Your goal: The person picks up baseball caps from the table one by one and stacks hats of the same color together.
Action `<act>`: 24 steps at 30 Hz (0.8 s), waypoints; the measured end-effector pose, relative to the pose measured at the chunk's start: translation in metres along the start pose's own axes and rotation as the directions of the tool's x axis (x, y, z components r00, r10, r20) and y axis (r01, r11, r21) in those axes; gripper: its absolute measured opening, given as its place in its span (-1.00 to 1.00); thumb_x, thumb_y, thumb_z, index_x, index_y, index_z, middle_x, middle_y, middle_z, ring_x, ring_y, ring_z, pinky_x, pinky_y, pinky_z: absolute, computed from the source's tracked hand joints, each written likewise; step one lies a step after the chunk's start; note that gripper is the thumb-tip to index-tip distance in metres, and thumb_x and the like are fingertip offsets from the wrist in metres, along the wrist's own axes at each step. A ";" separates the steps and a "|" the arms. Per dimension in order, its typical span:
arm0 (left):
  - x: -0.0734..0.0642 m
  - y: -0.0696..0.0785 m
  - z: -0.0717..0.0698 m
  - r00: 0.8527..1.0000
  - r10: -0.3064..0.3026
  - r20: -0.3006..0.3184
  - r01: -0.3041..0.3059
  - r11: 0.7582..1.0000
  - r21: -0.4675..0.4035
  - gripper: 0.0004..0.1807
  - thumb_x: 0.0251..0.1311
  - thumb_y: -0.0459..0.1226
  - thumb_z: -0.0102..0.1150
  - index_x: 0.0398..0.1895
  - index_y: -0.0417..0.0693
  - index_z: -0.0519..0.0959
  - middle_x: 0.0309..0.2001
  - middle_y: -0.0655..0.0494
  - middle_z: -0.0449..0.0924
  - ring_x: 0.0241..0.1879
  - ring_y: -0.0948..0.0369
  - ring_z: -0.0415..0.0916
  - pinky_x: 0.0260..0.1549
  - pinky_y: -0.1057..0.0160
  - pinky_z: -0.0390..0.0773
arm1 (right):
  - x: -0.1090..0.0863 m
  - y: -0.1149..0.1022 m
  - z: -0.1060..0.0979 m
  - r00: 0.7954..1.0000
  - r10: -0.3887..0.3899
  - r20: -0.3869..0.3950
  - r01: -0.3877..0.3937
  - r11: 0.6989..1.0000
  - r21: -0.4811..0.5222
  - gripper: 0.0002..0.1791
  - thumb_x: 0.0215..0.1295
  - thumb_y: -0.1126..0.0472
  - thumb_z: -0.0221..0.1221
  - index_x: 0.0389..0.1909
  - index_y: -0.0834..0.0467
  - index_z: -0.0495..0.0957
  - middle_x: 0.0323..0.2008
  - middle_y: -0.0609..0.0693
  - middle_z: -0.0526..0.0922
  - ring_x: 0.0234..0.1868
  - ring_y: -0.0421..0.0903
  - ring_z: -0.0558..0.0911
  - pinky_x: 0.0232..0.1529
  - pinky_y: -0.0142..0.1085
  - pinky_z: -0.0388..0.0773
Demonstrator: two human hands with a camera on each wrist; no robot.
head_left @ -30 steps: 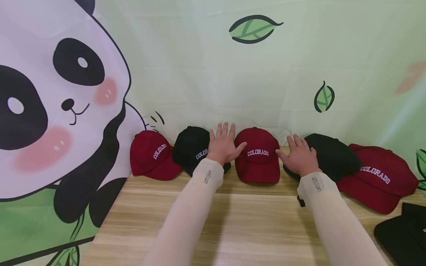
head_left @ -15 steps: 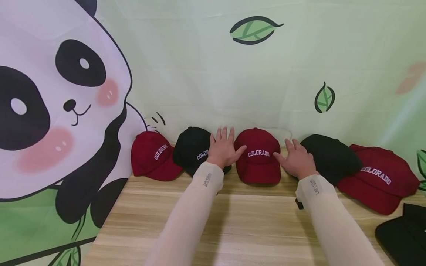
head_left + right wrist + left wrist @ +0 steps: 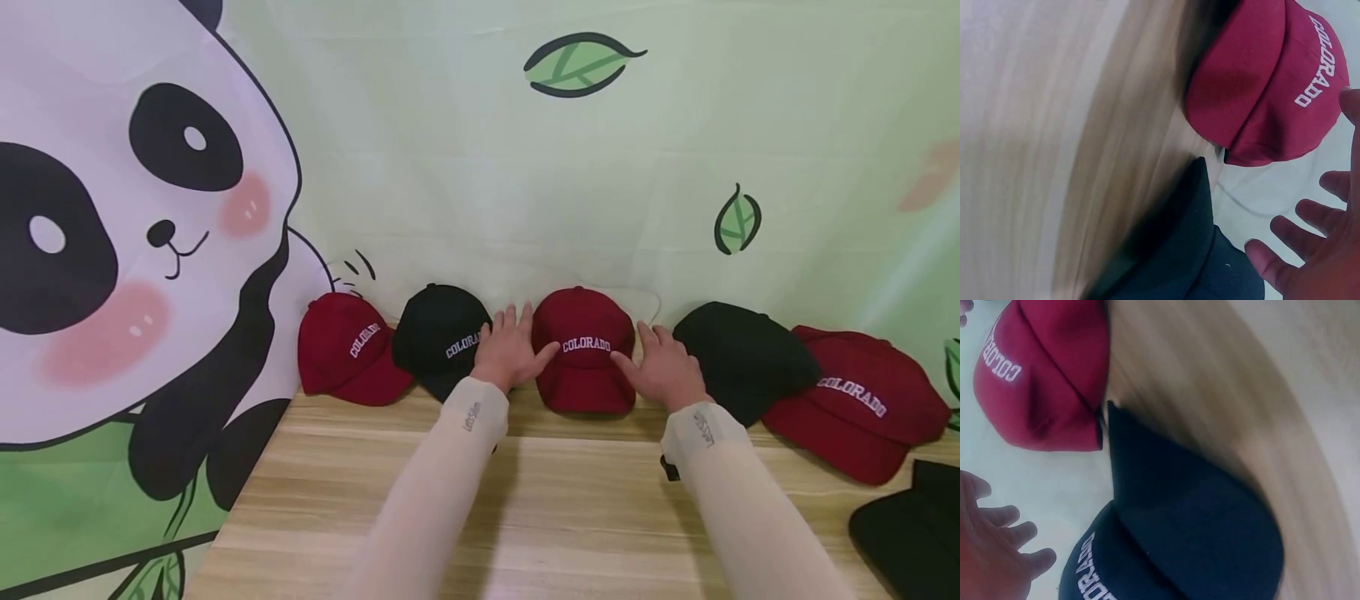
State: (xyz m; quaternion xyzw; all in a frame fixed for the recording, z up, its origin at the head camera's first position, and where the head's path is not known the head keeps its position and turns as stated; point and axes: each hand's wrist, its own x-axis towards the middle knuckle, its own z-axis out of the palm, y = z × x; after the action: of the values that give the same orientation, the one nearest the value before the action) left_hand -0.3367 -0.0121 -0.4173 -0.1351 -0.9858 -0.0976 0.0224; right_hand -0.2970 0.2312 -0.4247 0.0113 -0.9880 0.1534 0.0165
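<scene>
A red cap [image 3: 585, 390] lettered COLORADO sits upright at the wall, brim toward me. Just left of it is my left hand [image 3: 510, 354], its fingers straight and spread and its thumb overlapping the cap's side. Opposite, my right hand [image 3: 664, 371] has its fingers spread too, with the thumb tip right at the cap's right side. In the left wrist view the left hand [image 3: 991, 550] hovers beside a black COLORADO cap [image 3: 1197, 512]. The right wrist view has the right hand [image 3: 1329, 250] near the red cap [image 3: 1254, 94] and another black cap [image 3: 1179, 256].
At the far left of the wooden table [image 3: 360, 500] lies a red cap [image 3: 341, 354], beside a black one [image 3: 438, 333]. To the right, a black cap [image 3: 742, 354] overlaps a large red cap [image 3: 862, 400]. Another black cap [image 3: 900, 525] lies nearer. Behind hangs a panda-print cloth [image 3: 450, 167].
Both hands have come lower and closer to the middle red cap, the right one shifting leftward. More of the black caps on either side shows. The caps look unmoved.
</scene>
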 end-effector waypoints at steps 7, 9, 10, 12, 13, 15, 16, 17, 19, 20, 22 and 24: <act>-0.002 0.002 0.010 1.000 0.000 -0.005 0.000 1.000 0.002 -0.09 0.29 0.34 -0.28 0.56 0.05 -0.10 0.51 -0.08 0.02 0.49 -0.04 0.00 0.42 -0.12 0.05 | 0.000 0.000 0.006 1.000 -0.004 0.001 0.004 1.000 0.012 -0.08 0.36 -0.29 -0.09 0.49 0.26 -0.04 0.39 0.40 0.09 0.31 0.43 0.23 0.23 0.35 0.22; -0.002 0.002 0.013 1.000 0.002 -0.006 -0.002 1.000 0.008 -0.09 0.29 0.33 -0.28 0.55 0.04 -0.09 0.51 -0.08 0.03 0.49 -0.04 0.01 0.42 -0.12 0.06 | 0.001 0.001 0.008 1.000 -0.002 0.003 0.002 1.000 0.014 -0.08 0.35 -0.30 -0.08 0.49 0.25 -0.04 0.39 0.39 0.10 0.30 0.43 0.24 0.23 0.35 0.23; -0.003 0.003 0.014 1.000 0.003 -0.002 -0.003 1.000 0.012 -0.09 0.29 0.34 -0.28 0.55 0.03 -0.09 0.51 -0.08 0.03 0.48 -0.04 0.01 0.42 -0.12 0.05 | 0.001 0.001 0.009 1.000 -0.002 0.004 0.002 1.000 0.013 -0.08 0.35 -0.30 -0.08 0.49 0.24 -0.03 0.39 0.39 0.10 0.30 0.43 0.24 0.22 0.35 0.23; -0.003 0.004 0.016 1.000 0.005 0.005 -0.005 1.000 0.029 -0.09 0.29 0.34 -0.30 0.55 0.03 -0.09 0.50 -0.08 0.03 0.48 -0.04 0.01 0.42 -0.11 0.06 | 0.001 0.002 0.011 1.000 -0.004 0.008 0.004 1.000 0.009 -0.06 0.34 -0.32 -0.08 0.49 0.24 -0.04 0.40 0.39 0.09 0.30 0.42 0.24 0.22 0.35 0.24; -0.004 0.004 0.017 1.000 0.005 0.009 -0.006 0.999 0.038 -0.09 0.30 0.34 -0.30 0.55 0.03 -0.08 0.50 -0.08 0.03 0.48 -0.04 0.01 0.42 -0.10 0.07 | 0.002 0.002 0.013 1.000 -0.006 0.009 0.006 1.000 0.005 -0.05 0.34 -0.33 -0.09 0.49 0.24 -0.05 0.40 0.39 0.08 0.31 0.42 0.23 0.22 0.35 0.24; -0.004 0.005 0.019 1.000 0.007 0.019 -0.008 0.999 0.050 -0.09 0.30 0.34 -0.32 0.55 0.03 -0.08 0.50 -0.07 0.04 0.48 -0.04 0.02 0.42 -0.10 0.06 | 0.002 0.003 0.015 1.000 -0.005 0.013 0.005 1.000 0.006 -0.04 0.33 -0.34 -0.08 0.50 0.24 -0.05 0.41 0.38 0.07 0.32 0.42 0.22 0.22 0.35 0.23; -0.004 0.005 0.021 1.000 0.005 0.023 -0.006 0.999 0.054 -0.09 0.29 0.35 -0.33 0.55 0.03 -0.07 0.50 -0.07 0.05 0.48 -0.03 0.02 0.42 -0.09 0.06 | 0.002 0.003 0.016 1.000 -0.005 0.014 0.005 1.000 0.007 -0.04 0.33 -0.34 -0.08 0.50 0.24 -0.06 0.42 0.38 0.06 0.32 0.43 0.22 0.22 0.36 0.23; -0.005 0.006 0.022 1.000 0.005 0.024 -0.007 0.998 0.056 -0.09 0.29 0.35 -0.33 0.55 0.03 -0.07 0.49 -0.06 0.06 0.48 -0.02 0.03 0.42 -0.09 0.06 | 0.002 0.003 0.017 1.000 -0.004 0.015 0.004 1.000 0.009 -0.03 0.33 -0.34 -0.08 0.50 0.25 -0.06 0.42 0.39 0.06 0.32 0.43 0.21 0.22 0.36 0.22; -0.005 0.006 0.026 1.000 0.009 0.028 -0.010 0.999 0.051 -0.09 0.29 0.35 -0.32 0.55 0.03 -0.05 0.49 -0.07 0.07 0.47 -0.02 0.06 0.42 -0.09 0.07 | 0.003 0.003 0.018 1.000 -0.004 0.018 0.003 1.000 0.012 -0.03 0.33 -0.34 -0.08 0.49 0.26 -0.06 0.42 0.39 0.05 0.32 0.43 0.21 0.23 0.36 0.21; -0.005 0.006 0.028 1.000 0.011 0.029 -0.012 0.999 0.045 -0.08 0.29 0.35 -0.31 0.55 0.02 -0.05 0.48 -0.07 0.08 0.46 -0.01 0.07 0.42 -0.09 0.06 | 0.003 0.003 0.019 1.000 -0.003 0.019 0.003 1.000 0.014 -0.03 0.33 -0.33 -0.07 0.49 0.26 -0.06 0.42 0.39 0.06 0.32 0.44 0.21 0.22 0.36 0.21; -0.005 0.006 0.032 0.999 0.014 0.029 -0.015 0.999 0.035 -0.08 0.28 0.35 -0.31 0.55 0.02 -0.05 0.48 -0.08 0.08 0.46 -0.02 0.08 0.42 -0.09 0.06 | 0.003 0.002 0.021 1.000 -0.003 0.018 0.003 1.000 0.014 -0.04 0.34 -0.32 -0.07 0.49 0.27 -0.06 0.41 0.39 0.07 0.31 0.44 0.22 0.22 0.36 0.23; -0.006 0.007 0.034 0.999 0.022 0.029 -0.023 1.000 0.021 -0.08 0.28 0.34 -0.30 0.55 0.01 -0.05 0.48 -0.09 0.08 0.45 -0.02 0.07 0.42 -0.09 0.06 | 0.003 0.002 0.022 1.000 -0.005 0.014 0.005 1.000 0.012 -0.05 0.34 -0.31 -0.07 0.49 0.27 -0.05 0.41 0.40 0.09 0.31 0.43 0.24 0.22 0.35 0.23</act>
State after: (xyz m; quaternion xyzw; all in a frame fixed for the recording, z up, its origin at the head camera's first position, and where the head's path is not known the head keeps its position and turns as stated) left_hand -0.3299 0.0001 -0.4501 -0.1472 -0.9854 -0.0850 0.0109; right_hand -0.3003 0.2264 -0.4467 0.0148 -0.9871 0.1591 0.0100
